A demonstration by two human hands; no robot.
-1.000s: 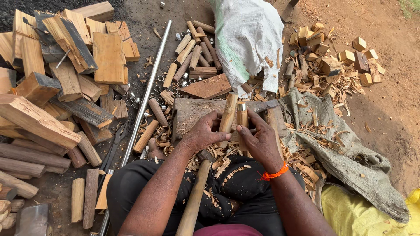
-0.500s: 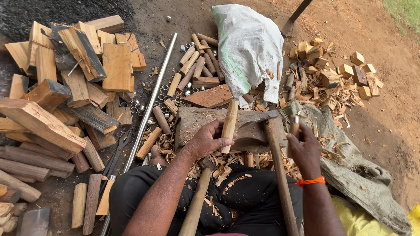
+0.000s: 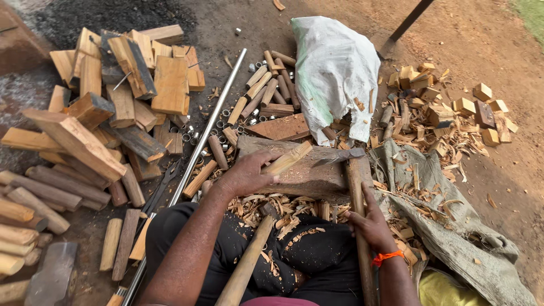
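- The right hand (image 3: 374, 226) is closed around the long wooden handle of an adze-like tool (image 3: 356, 187). The handle runs up from the hand, and the metal blade rests on the wood ahead, seemingly poised for carving.
- The left hand (image 3: 246, 173) grips a pale stick of wood (image 3: 288, 158), holding it slanted on a chopping block (image 3: 306, 173) just ahead, which steadies it for cutting.
- A round wooden pole (image 3: 246, 266) lies across the person's lap, between the two hands.
- Wood shavings (image 3: 283, 207) lie below and around the block.
- Left of the left hand, a metal rod (image 3: 209, 127) runs diagonally past stacked timber offcuts (image 3: 113, 96).
- Beyond the hands, a white sack (image 3: 331, 68) stands beside short rounded pegs (image 3: 263, 85).
- Far right, small wood blocks (image 3: 447, 105) lie scattered on the dirt.
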